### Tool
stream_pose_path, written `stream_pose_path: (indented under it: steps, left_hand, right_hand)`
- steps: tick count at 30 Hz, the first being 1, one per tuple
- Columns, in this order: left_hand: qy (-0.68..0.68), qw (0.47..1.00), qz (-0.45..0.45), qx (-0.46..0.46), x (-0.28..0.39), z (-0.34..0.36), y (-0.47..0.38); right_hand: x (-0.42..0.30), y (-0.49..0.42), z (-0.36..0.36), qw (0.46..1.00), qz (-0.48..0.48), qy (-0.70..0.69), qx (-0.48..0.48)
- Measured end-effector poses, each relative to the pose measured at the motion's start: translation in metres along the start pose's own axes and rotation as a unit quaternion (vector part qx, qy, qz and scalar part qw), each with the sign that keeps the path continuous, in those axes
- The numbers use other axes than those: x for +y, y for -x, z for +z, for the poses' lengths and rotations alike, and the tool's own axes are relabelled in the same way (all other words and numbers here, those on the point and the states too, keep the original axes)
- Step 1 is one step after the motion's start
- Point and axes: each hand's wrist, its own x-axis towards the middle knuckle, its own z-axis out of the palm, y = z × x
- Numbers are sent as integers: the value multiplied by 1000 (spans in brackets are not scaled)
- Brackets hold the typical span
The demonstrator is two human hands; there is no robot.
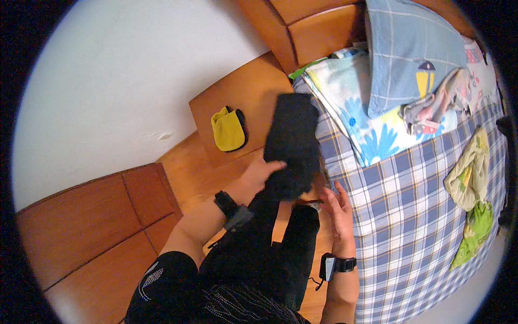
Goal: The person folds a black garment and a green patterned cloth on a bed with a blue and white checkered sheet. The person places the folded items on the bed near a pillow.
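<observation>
A piece of black cloth (292, 141) hangs in front of me, between a wooden bedside cabinet and the bed. My left hand (263, 174) is on its left edge, with one finger across its front and the other fingers hidden or blurred. My right hand (336, 206) is just to the lower right of the cloth, fingers apart and slightly bent, beside the mattress edge. A folded yellow cloth item (228, 130) with a dark edge lies on the cabinet top. Both wrists carry black straps with small devices.
On the right is a bed with a blue plaid sheet (396, 210). A blue pillow (408, 60), a floral cloth (376, 137), a crumpled patterned garment (437, 105) and a green and cream cloth (469, 182) lie on it. Reddish wooden furniture (93, 227) stands at the left.
</observation>
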Motion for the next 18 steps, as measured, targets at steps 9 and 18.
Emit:
stream_pose_path:
  steps: [9, 18]
  left_hand:
    - [10, 982, 159, 102, 91, -87, -157]
    - [-458, 782, 323, 272, 67, -112, -235]
  right_hand:
    - [-25, -44, 69, 998, 51, 2, 24]
    - [-40, -94, 79, 997, 60, 37, 44]
